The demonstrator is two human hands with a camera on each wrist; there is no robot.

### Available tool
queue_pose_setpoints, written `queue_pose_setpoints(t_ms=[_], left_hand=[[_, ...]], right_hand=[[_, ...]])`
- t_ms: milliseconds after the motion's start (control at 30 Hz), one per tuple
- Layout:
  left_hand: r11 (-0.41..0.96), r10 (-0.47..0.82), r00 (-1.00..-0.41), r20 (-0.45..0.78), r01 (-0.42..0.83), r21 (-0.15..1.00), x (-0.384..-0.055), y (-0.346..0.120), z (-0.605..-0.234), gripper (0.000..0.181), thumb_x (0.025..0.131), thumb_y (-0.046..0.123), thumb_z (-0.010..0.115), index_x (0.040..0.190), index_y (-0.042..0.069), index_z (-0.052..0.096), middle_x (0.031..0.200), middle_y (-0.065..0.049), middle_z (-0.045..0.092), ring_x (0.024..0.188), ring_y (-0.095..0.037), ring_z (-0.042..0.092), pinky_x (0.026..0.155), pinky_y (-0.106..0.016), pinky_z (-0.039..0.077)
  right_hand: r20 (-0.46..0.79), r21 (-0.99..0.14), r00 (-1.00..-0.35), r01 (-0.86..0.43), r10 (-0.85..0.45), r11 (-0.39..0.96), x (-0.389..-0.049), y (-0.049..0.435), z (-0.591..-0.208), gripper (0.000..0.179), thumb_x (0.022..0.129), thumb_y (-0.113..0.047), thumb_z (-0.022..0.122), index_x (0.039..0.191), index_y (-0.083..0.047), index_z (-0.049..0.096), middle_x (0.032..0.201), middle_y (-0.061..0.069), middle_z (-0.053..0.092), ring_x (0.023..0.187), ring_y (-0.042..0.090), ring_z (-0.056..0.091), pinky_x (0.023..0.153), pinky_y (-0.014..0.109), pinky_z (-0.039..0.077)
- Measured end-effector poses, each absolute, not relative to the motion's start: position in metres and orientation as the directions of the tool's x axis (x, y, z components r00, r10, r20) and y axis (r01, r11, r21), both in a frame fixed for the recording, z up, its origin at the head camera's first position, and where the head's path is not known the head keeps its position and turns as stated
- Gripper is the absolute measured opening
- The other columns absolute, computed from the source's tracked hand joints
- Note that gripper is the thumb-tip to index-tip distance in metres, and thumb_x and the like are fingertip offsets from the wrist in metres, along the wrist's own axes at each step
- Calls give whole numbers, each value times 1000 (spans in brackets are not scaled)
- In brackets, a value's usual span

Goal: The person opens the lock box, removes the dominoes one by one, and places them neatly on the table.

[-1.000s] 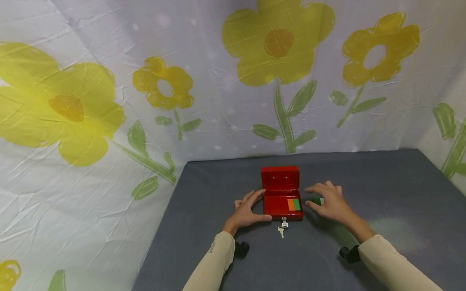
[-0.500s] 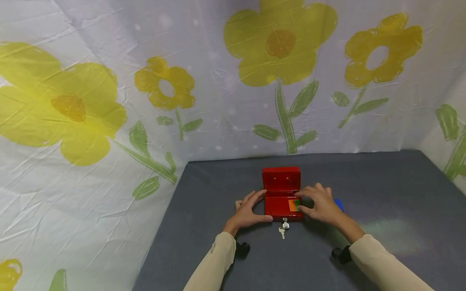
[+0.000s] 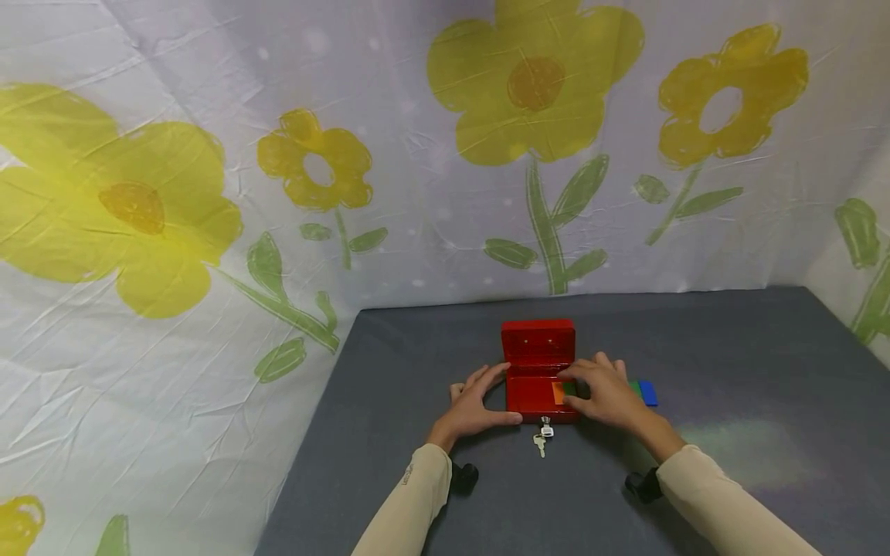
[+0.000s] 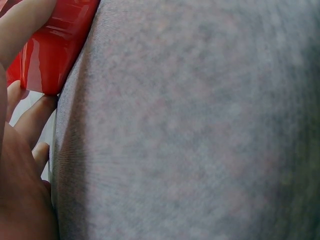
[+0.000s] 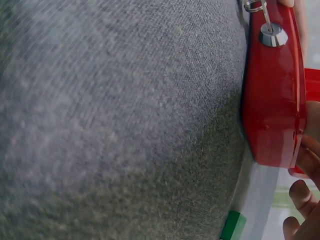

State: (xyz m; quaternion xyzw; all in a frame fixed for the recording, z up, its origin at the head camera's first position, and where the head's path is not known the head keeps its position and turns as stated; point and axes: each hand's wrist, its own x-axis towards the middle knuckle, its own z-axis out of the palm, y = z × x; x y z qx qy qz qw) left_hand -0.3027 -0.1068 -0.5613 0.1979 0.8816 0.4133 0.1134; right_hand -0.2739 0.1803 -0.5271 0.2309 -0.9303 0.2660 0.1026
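A red cash box (image 3: pixel 531 395) stands on the grey table with its lid (image 3: pixel 538 340) raised. An orange block (image 3: pixel 558 393) and a green block (image 3: pixel 571 388) lie side by side in its right part. My left hand (image 3: pixel 467 413) grips the box's left side, thumb at the front corner and forefinger at the back. Over the right rim reaches my right hand (image 3: pixel 608 394), thumb and forefinger spread apart around the green block; whether they touch it is hard to see. A key (image 3: pixel 539 444) hangs with a metal tag from the front lock (image 5: pixel 272 35).
On the table (image 3: pixel 403 347), right of the box and partly behind my right hand, lie a second green block (image 5: pixel 233 226) and a blue block (image 3: pixel 648 393). A flower-printed cloth (image 3: pixel 417 193) hangs behind the table and along its left side.
My right hand has moved left from beside the box to over its right part, uncovering the blue block on the table. My left hand keeps its place on the box.
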Motion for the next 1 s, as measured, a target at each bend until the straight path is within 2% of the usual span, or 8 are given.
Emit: queue_pose_setpoints(t_ms=[633,1000], left_hand=[[588,433,-901,-39,249,770,-303,-105,-562,93,76,56,83,154,48,34,159,11,45,156,-19,15,98,-47,15],[586,442,-896,-34,260,768,-302,-105,-559,93,78,54,84,156,44,34,159,10,45,157,-20,15,100,-48,15]], right_hand=[[250,-430,-893,-449,-375,783,-279,174,-524,41,78,-23,88,115,-9,76,117,8,73,85,16,39,73,38,19],[208,-406,-891,-454,-403,793,-284,172,-524,43,79,-25,87,117,-9,76,120,9,72,85,17,39,72,37,19]])
